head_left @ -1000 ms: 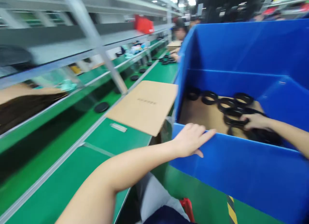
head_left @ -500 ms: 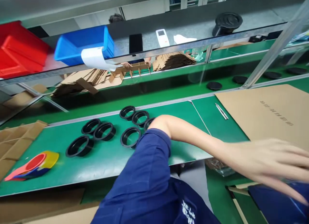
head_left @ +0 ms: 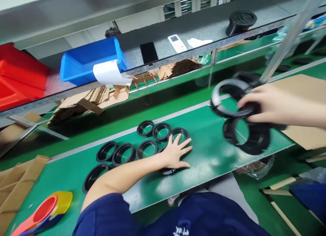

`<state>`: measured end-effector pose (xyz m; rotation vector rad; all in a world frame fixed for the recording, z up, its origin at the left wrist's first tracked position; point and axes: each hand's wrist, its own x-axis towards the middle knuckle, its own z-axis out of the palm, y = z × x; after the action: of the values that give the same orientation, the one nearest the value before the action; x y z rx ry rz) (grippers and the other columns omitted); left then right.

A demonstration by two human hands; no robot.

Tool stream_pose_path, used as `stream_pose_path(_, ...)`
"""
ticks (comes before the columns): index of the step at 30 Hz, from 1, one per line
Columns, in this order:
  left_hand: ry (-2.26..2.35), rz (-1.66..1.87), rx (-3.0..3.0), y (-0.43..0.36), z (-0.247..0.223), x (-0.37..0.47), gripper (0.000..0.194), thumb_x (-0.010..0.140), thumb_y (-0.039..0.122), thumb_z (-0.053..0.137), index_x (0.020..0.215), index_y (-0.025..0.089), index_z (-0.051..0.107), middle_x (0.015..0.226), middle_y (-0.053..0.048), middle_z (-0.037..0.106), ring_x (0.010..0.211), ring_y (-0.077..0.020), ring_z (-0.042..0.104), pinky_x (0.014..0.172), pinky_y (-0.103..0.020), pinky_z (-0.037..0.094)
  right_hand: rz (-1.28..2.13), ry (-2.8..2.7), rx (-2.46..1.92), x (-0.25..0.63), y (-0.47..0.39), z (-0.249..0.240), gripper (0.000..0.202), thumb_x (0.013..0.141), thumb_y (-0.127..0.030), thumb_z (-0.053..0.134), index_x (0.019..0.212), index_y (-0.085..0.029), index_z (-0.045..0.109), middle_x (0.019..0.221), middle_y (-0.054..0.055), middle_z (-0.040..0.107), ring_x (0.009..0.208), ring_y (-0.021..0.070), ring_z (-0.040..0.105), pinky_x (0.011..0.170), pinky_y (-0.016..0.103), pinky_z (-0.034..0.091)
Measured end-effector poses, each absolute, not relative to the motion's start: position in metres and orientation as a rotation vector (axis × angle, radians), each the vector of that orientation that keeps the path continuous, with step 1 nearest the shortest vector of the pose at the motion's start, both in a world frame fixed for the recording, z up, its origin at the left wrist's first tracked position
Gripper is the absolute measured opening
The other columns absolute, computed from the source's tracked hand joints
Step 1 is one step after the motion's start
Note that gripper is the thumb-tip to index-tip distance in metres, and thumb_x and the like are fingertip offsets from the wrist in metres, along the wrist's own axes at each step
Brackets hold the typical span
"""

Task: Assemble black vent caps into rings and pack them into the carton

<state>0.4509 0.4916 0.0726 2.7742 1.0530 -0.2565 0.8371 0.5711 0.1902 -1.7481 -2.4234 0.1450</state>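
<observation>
My left hand [head_left: 177, 153] lies over the green bench with its fingers spread. It rests on or just above a black ring [head_left: 168, 171], mostly covered by the palm; whether they touch I cannot tell. My right hand [head_left: 265, 103] is closed on a bunch of several black rings [head_left: 258, 139], held in the air over the right part of the bench and blurred by motion. More black rings [head_left: 116, 157] stand in loose rows on the bench to the left of and beyond my left hand.
Cardboard dividers [head_left: 22, 185] and nested red, yellow and blue scoop-like pieces [head_left: 62, 198] lie at left. A cardboard sheet [head_left: 303, 83] lies at right. The shelf above holds a red bin [head_left: 22, 76], a blue bin [head_left: 89, 59], a phone [head_left: 149, 52] and a white remote [head_left: 177, 43]. A co-worker's hands show behind.
An arm reached right with an apparently empty hand; now my right hand holds several rings over the bench. My left hand is among the standing rings. The view has shifted.
</observation>
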Motion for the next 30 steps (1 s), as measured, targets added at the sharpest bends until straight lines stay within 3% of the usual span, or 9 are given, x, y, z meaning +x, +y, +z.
stream_pose_path(3,1.144,-0.231,2.749,0.488,0.079,0.429,0.078,0.09,0.067,0.061,0.155,0.026,0.045,0.166,-0.016,0.03,0.147,-0.0515,0.031,0.11,-0.083,0.022,0.417,-2.759,-1.843,0.769,0.574,0.164,0.042,0.076,-0.017,0.081,0.116,-0.025,0.07,0.125,0.012,0.05,0.088,0.0248,0.065,0.084,0.035,0.054)
stream_pose_path(7,1.215,-0.174,2.834,0.473,0.08,0.396,0.065,0.095,0.058,0.06,0.151,0.027,0.05,0.161,-0.016,0.041,0.144,-0.0443,0.041,0.11,-0.078,0.031,0.511,-2.932,-1.831,0.69,0.59,0.129,0.052,0.074,-0.018,0.08,0.124,-0.018,0.068,0.127,0.016,0.048,0.074,0.0213,0.066,0.07,0.032,0.053)
stream_pose_path(10,1.196,-0.113,3.038,0.466,0.079,0.376,0.052,0.1,0.05,0.054,0.148,0.029,0.054,0.156,-0.014,0.048,0.142,-0.0393,0.046,0.11,-0.07,0.039,0.547,-2.933,-1.733,0.666,0.586,0.134,0.057,0.075,-0.026,0.084,0.128,-0.016,0.066,0.125,0.017,0.053,0.08,0.023,0.066,0.068,0.031,0.052)
stream_pose_path(15,0.768,0.33,3.465,0.511,0.1,0.397,0.051,0.101,0.037,0.051,0.151,0.027,0.05,0.149,-0.012,0.057,0.134,-0.0336,0.057,0.105,-0.056,0.049,0.538,-2.817,-1.605,0.697,0.575,0.189,0.052,0.088,-0.04,0.079,0.136,-0.026,0.063,0.131,0.009,0.06,0.103,0.0233,0.064,0.072,0.026,0.05)
stream_pose_path(19,0.209,0.776,3.388,0.543,0.147,0.508,0.055,0.101,0.028,0.049,0.155,0.026,0.042,0.141,-0.012,0.064,0.131,-0.0318,0.06,0.107,-0.054,0.048,0.104,-2.743,-1.626,0.779,0.538,0.245,0.022,0.099,-0.035,0.065,0.114,-0.019,0.072,0.115,0.007,0.07,0.101,0.0246,0.065,0.063,0.028,0.044)
stream_pose_path(24,-0.321,0.798,3.162,0.518,0.194,0.696,0.04,0.103,0.021,0.049,0.142,0.016,0.053,0.138,-0.015,0.065,0.134,-0.0297,0.057,0.112,-0.054,0.047,-0.668,-2.12,-1.753,0.911,0.425,0.295,0.03,0.107,-0.03,0.043,0.105,-0.015,0.07,0.106,0.008,0.07,0.092,0.0223,0.066,0.07,0.029,0.042)
stream_pose_path(27,-0.579,0.708,3.022,0.494,0.198,0.808,0.039,0.106,0.032,0.045,0.136,0.011,0.057,0.139,-0.017,0.063,0.134,-0.0298,0.056,0.114,-0.05,0.046,-0.97,-1.636,-1.813,0.999,0.351,0.303,0.036,0.106,-0.031,0.038,0.096,-0.016,0.069,0.097,0.007,0.069,0.093,0.0217,0.065,0.08,0.03,0.044)
stream_pose_path(30,-0.677,0.585,2.938,0.469,0.189,0.91,0.058,0.106,0.051,0.043,0.143,0.007,0.051,0.15,-0.02,0.053,0.142,-0.0316,0.046,0.119,-0.047,0.04,-1.087,-1.185,-2.074,1.086,0.286,0.29,0.035,0.102,-0.033,0.041,0.086,-0.016,0.067,0.086,0.008,0.068,0.085,0.0224,0.064,0.078,0.032,0.044)
